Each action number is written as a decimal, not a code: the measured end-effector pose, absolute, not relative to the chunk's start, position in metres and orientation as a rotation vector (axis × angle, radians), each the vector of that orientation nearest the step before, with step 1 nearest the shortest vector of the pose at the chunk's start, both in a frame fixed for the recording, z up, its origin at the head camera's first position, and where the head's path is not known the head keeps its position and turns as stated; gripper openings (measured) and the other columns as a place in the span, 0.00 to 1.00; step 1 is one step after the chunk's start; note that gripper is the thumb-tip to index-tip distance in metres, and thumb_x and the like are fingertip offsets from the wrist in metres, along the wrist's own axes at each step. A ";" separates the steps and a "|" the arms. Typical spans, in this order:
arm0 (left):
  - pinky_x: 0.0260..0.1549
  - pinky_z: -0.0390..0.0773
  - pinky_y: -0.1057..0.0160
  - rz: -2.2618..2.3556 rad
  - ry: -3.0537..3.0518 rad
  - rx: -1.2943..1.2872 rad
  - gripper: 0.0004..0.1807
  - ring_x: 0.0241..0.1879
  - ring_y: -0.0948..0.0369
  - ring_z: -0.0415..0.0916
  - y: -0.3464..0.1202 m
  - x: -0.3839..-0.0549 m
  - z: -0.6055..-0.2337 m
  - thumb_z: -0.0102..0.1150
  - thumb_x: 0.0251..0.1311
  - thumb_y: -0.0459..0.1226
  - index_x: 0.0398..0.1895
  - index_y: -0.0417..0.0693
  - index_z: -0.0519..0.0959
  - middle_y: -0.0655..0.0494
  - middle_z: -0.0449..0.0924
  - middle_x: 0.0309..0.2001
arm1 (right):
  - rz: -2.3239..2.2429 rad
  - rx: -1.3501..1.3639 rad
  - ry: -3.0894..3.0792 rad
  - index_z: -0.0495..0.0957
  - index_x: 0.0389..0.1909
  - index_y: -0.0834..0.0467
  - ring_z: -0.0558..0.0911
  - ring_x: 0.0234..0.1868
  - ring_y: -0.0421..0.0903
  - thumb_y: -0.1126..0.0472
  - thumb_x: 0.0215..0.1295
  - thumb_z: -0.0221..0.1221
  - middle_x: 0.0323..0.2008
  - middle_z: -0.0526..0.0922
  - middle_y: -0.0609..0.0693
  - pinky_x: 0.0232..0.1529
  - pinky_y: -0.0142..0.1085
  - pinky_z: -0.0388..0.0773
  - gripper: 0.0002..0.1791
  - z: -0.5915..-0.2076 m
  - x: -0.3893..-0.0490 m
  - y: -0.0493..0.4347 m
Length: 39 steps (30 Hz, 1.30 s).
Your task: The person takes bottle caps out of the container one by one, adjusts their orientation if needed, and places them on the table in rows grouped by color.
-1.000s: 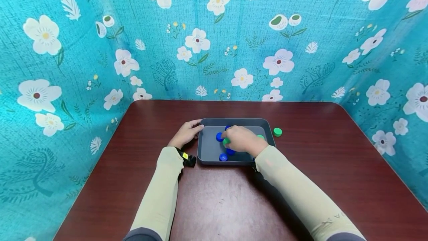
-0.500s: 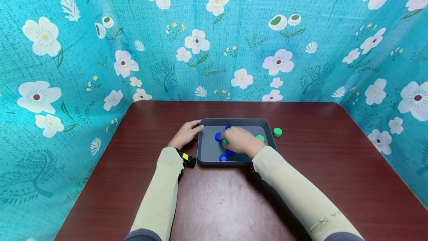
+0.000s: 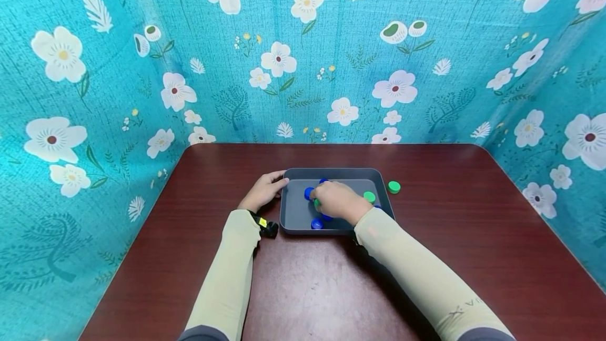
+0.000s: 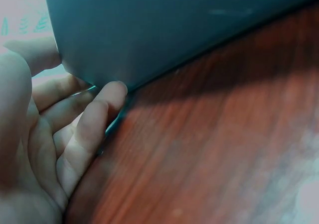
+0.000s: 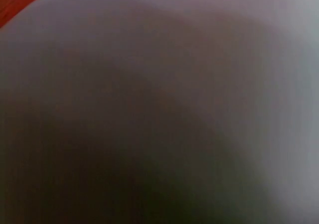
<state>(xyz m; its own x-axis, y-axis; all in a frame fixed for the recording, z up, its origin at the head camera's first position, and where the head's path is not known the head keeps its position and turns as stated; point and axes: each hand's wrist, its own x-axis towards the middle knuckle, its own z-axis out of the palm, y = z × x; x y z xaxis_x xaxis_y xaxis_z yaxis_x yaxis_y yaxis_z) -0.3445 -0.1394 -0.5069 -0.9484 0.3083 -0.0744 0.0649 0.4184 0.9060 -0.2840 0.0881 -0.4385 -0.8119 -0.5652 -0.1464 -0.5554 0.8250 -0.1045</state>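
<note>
A grey tray (image 3: 295,212) with raised sides lies on the table. My left hand (image 3: 261,192) holds its left side, thumb on the rim; in the left wrist view the fingers (image 4: 89,127) curl against the tray's lower edge. Over the tray's middle, my right hand (image 3: 342,201) pinches a green bottle cap (image 3: 316,202), mostly hidden by the fingers. Just left of those fingertips sits a blue cap (image 3: 309,193). Other blue caps lie around the hand, including one near the front wall (image 3: 316,223). The right wrist view is too dark and blurred to read.
Another green cap (image 3: 369,197) sits in the tray's right part. Outside the tray to the right, a green cap (image 3: 394,187) rests on the dark red wooden table (image 3: 450,199). A flowered blue curtain (image 3: 331,57) surrounds the table's back and sides.
My right hand has shifted very slightly, uncovering more of the green cap at the tray's right. The blue cap by my fingertips has slid slightly left. My left hand stays put.
</note>
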 end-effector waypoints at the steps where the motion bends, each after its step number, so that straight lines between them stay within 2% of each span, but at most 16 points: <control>1: 0.37 0.80 0.58 1.549 2.441 0.334 0.26 0.35 0.55 0.78 -0.139 -0.344 -0.507 0.54 0.70 0.49 0.69 0.53 0.70 0.53 0.79 0.50 | -0.085 -0.879 2.835 0.85 0.51 0.51 0.81 0.36 0.42 0.57 0.63 0.65 0.46 0.85 0.48 0.48 0.42 0.79 0.15 -0.439 -0.284 0.088; 9: 0.36 0.80 0.58 1.576 2.439 0.344 0.26 0.34 0.55 0.79 -0.139 -0.343 -0.508 0.54 0.70 0.49 0.68 0.53 0.71 0.52 0.80 0.50 | -0.108 -0.921 2.850 0.85 0.51 0.51 0.83 0.41 0.44 0.58 0.63 0.65 0.46 0.85 0.48 0.47 0.41 0.80 0.15 -0.443 -0.285 0.090; 22: 0.36 0.80 0.58 1.574 2.442 0.325 0.26 0.34 0.55 0.79 -0.139 -0.342 -0.507 0.54 0.70 0.48 0.68 0.53 0.71 0.52 0.79 0.52 | -0.144 -0.923 2.859 0.83 0.54 0.52 0.84 0.42 0.45 0.57 0.64 0.64 0.49 0.84 0.48 0.46 0.41 0.80 0.18 -0.436 -0.282 0.091; 31: 0.36 0.80 0.58 1.561 2.452 0.335 0.26 0.34 0.55 0.79 -0.139 -0.343 -0.508 0.54 0.70 0.48 0.68 0.52 0.70 0.52 0.78 0.53 | -0.121 -0.932 2.880 0.83 0.54 0.52 0.79 0.25 0.36 0.57 0.65 0.63 0.47 0.85 0.48 0.37 0.35 0.82 0.16 -0.431 -0.281 0.092; 35: 0.36 0.80 0.58 1.561 2.451 0.332 0.25 0.34 0.55 0.79 -0.139 -0.344 -0.508 0.53 0.70 0.47 0.68 0.53 0.71 0.52 0.79 0.51 | -0.110 -0.929 2.877 0.83 0.53 0.52 0.76 0.23 0.35 0.57 0.65 0.62 0.46 0.85 0.47 0.34 0.33 0.81 0.16 -0.431 -0.282 0.092; 39: 0.36 0.80 0.58 1.561 2.451 0.333 0.25 0.35 0.55 0.79 -0.139 -0.344 -0.507 0.53 0.70 0.47 0.68 0.53 0.70 0.52 0.79 0.52 | -0.121 -0.930 2.877 0.84 0.51 0.52 0.75 0.23 0.38 0.57 0.65 0.62 0.41 0.85 0.47 0.31 0.31 0.79 0.15 -0.429 -0.282 0.093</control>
<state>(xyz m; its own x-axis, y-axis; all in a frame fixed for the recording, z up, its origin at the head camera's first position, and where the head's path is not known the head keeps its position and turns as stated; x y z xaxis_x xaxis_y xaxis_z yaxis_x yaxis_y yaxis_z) -0.3436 -0.1385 -0.5073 -0.9509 0.3035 -0.0602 0.0737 0.4113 0.9085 -0.2818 0.0931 -0.4287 -0.8051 -0.5870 -0.0849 -0.5778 0.8086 -0.1109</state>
